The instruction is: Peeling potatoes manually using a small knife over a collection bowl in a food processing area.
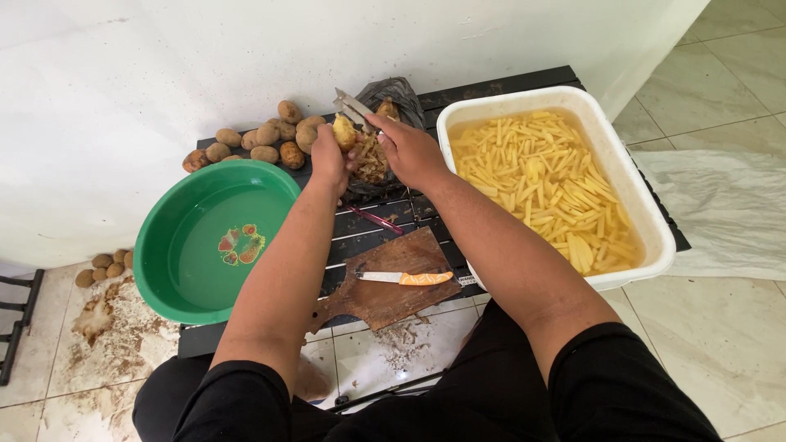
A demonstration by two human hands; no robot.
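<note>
Cutting board (385,286) and knife (405,278) idle at centre bottom; your left hand (327,155) grips a half-peeled potato (344,131), right hand (409,147) clamps the peeler (354,106), top centre; tub (647,221) of cut strips filled, pile (262,139) upper left unpeeled.

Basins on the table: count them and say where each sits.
2. A green round basin of water stands left of the cutting board; a white rectangular basin of cut potato sticks stands right.

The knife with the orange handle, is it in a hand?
No, the knife lies on the wooden cutting board, apart from both hands.
</note>
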